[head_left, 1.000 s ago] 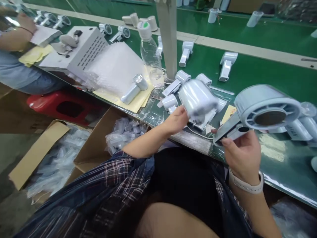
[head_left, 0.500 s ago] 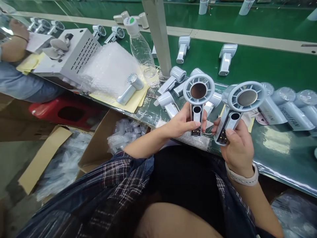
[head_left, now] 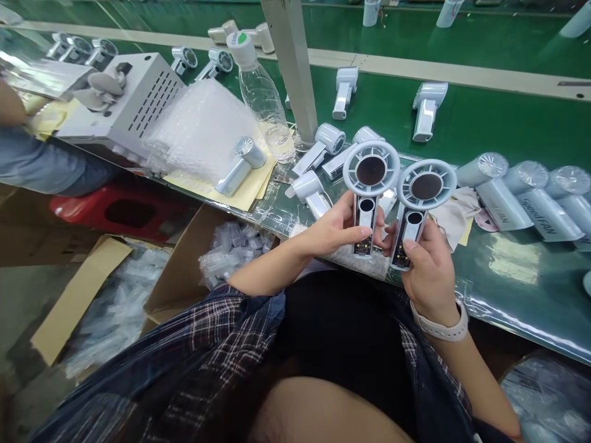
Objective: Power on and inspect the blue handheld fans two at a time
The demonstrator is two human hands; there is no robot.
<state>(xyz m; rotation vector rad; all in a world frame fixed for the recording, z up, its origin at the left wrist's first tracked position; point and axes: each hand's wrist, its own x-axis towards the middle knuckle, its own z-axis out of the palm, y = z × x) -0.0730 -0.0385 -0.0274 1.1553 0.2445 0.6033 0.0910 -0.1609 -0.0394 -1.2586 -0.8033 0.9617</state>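
Green conveyor belting (head_left: 508,123) is stretching across the far side of a factory bench, with a pale strip running along it and several white handheld fans lying scattered on it. Near the bench's front edge, the left hand (head_left: 339,231) is gripping the handle of one handheld fan (head_left: 369,191), holding it upright with its round grille facing the camera and the thumb pressing on the handle front. Just to the right, the right hand (head_left: 427,271) is clasping a second fan (head_left: 418,206) the same way, tilted slightly right; the two fan heads are sitting side by side, nearly touching. Behind them more loose fans (head_left: 318,151) are lying on the bench, partly blocked by the held pair, and a row of fans (head_left: 521,197) is lying to the right, the last one cut off by the frame edge. A clear water bottle (head_left: 263,92) is standing beside a pale upright post (head_left: 293,67). To the left, bubble wrap (head_left: 203,129) is spreading over yellow paper with another fan (head_left: 240,166) resting on it, next to a grey vented metal box (head_left: 133,98). At the far left another person's arm and sleeve (head_left: 28,154) are showing only in part. Below the bench, an open cardboard box (head_left: 184,264) is holding small clear bags whose contents are hard to make out. A white wristband (head_left: 438,326) is circling the right wrist.
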